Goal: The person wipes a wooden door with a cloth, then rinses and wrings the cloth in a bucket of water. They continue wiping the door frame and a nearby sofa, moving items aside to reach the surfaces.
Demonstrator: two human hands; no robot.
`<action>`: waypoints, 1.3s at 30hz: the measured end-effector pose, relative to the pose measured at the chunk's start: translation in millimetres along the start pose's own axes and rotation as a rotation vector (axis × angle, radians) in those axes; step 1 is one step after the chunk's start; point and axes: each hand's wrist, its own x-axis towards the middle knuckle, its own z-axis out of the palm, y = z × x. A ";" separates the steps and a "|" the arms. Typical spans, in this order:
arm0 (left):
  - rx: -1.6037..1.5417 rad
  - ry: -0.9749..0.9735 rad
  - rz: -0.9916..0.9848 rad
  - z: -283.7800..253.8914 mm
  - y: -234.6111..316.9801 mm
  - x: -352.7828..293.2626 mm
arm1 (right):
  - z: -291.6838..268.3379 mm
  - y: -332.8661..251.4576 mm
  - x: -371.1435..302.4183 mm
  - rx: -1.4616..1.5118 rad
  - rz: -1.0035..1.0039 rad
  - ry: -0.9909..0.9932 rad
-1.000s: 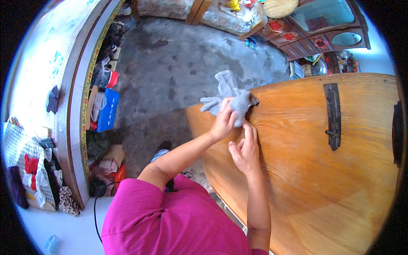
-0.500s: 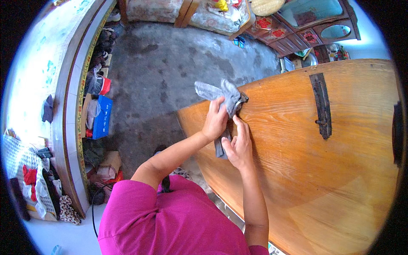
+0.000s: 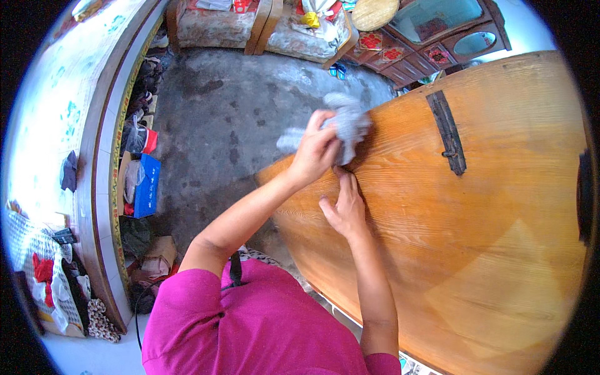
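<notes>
My left hand (image 3: 315, 150) is closed round a grey cloth (image 3: 353, 122), which is bunched and blurred by motion. The cloth lies at the far left edge of a wooden door panel (image 3: 500, 200), one corner hanging past it over the floor. What lies under the cloth is hidden. Just below, my right hand (image 3: 347, 209) is against the wood, fingers stretched forward and thumb apart, its fingertips close to the cloth's lower end. A dark metal bolt (image 3: 447, 132) is fixed on the panel to the right of both hands.
Beyond the panel lies a grey concrete floor (image 3: 206, 100). At left, a blue box (image 3: 147, 186), bags and shoes line a tiled ledge. Patterned armchairs (image 3: 219, 28) and a wooden cabinet (image 3: 425, 37) stand at the far side, slippers (image 3: 337, 70) beside them.
The cloth has bunched up and covers the dark metal piece at the panel's edge. A grey strip between my hands no longer shows. The view has shifted slightly.
</notes>
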 end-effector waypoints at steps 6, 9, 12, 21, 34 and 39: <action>0.281 -0.172 0.167 6.4 -20.0 1.4 | -0.5 -21.2 -4.1 0.028 0.021 0.013; 0.351 -0.253 -0.003 -7.1 -35.7 -30.6 | 3.2 -23.3 -4.5 0.047 -0.008 0.061; 0.394 -0.335 -0.046 -10.7 -33.4 -25.0 | 3.5 -16.0 -4.5 0.023 -0.007 0.079; 0.402 -0.066 0.194 22.5 34.5 69.2 | 16.0 -15.7 -4.5 -0.011 0.053 0.053; 0.499 -0.279 0.108 -0.8 -56.3 -18.9 | 7.4 -4.8 -1.1 0.094 0.005 0.090; 0.467 -0.118 0.200 20.0 4.4 69.1 | 13.3 -3.8 -1.6 0.055 -0.010 0.100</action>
